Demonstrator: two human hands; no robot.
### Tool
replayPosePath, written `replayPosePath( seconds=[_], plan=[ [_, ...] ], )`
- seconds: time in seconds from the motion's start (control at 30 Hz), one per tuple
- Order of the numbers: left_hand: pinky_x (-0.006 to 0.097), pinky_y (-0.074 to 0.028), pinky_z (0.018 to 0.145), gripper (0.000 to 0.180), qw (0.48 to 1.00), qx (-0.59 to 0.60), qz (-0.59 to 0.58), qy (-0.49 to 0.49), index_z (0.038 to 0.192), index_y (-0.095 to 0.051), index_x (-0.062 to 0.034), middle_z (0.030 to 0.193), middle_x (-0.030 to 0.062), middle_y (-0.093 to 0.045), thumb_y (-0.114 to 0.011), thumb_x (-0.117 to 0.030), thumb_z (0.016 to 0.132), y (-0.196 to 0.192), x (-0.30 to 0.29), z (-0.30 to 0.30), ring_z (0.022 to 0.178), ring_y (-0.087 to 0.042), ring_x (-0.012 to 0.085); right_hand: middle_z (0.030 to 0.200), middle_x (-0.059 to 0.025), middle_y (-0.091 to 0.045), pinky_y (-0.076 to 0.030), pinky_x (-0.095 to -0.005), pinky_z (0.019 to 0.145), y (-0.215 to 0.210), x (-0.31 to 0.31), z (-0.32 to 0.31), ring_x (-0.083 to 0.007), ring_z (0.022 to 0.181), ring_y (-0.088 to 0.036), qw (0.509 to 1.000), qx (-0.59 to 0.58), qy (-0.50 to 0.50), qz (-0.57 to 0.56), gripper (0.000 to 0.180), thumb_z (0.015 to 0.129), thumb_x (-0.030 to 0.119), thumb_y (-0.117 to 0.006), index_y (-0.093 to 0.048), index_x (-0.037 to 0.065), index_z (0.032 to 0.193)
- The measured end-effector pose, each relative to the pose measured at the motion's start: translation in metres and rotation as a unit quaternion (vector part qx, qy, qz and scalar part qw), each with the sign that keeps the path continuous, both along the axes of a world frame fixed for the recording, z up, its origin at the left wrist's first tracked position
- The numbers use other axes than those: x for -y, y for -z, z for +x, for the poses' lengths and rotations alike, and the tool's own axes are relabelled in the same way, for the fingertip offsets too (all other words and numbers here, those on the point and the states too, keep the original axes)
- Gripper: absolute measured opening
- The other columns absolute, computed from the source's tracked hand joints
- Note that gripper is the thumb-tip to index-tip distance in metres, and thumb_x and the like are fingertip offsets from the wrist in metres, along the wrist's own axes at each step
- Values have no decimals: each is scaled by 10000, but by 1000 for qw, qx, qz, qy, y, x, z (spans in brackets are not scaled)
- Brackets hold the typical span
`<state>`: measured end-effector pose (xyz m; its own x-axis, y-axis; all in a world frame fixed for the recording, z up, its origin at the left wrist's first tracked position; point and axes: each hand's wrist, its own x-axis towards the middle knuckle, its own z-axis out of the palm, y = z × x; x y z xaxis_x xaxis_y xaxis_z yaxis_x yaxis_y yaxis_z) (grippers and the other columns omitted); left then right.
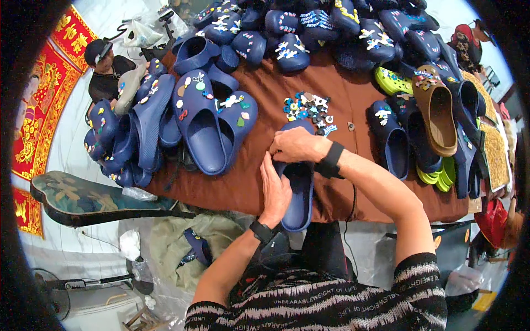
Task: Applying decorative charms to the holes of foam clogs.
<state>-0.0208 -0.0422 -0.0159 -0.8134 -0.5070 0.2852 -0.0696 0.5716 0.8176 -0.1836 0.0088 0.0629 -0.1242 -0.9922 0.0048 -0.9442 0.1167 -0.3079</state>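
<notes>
A navy foam clog (298, 198) lies with its toe away from me and its heel at the near edge of the brown-covered table. My left hand (276, 190) grips its left side. Across the toe, my right hand (298, 145) has its fingers curled and pinched together near the left fingertips; whatever they pinch is hidden. Just beyond the toe is a heap of small colourful shoe charms (309, 107). To the left stands a pair of navy clogs (205, 138) with charms on their uppers.
Navy clogs (292, 52) are piled along the far side. At right are a brown clog (439, 113), a lime-green clog (393, 81) and more navy ones. A cable (353, 207) hangs over the near edge. Beyond the left pile sits a person (105, 69) in a black cap.
</notes>
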Motion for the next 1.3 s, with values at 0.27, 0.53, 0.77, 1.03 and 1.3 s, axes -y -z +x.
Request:
replayPosePath(
  seconds=[0.27,0.53,0.77,1.03,1.3],
  plan=[
    [479,-273,1158,719,1000,15,15,-23,1517,-174,63,1439,314,-337,-469,43,862,0,-3,3,1360,-341,474,916,-169,-689,-558,-493,676,10,4,7,-379,846,-689,1000,-25,2,-9,211,842,285,-642,-717,120,951],
    [485,-250,1181,781,998,38,52,-9,1529,-146,43,1476,309,-306,-487,64,827,-10,-5,3,1385,-308,477,899,-146,-678,-535,-486,678,12,8,7,-367,829,-680,999,-7,27,19,189,817,274,-656,-681,94,872],
    [483,-268,1175,794,1000,13,19,-9,1524,-177,39,1467,310,-322,-478,83,791,-2,-1,7,1376,-327,473,801,-194,-697,-547,-447,623,24,8,33,-306,762,-715,977,-109,144,-116,206,831,271,-658,-693,68,835],
    [476,-288,1162,760,1000,13,-7,-9,1518,-195,42,1451,305,-342,-474,70,812,2,-2,0,1353,-354,470,803,-210,-695,-531,-526,688,27,1,20,-425,781,-678,971,86,168,-146,94,821,136,-615,-653,51,816],
    [462,-310,1145,662,999,15,-22,33,1478,-350,-26,1419,247,-386,-448,103,836,-7,-1,3,1340,-391,427,936,-246,-682,-509,-501,780,40,-24,-28,-426,916,-657,850,184,355,-343,156,951,138,-544,-616,27,1034]
  ],
)
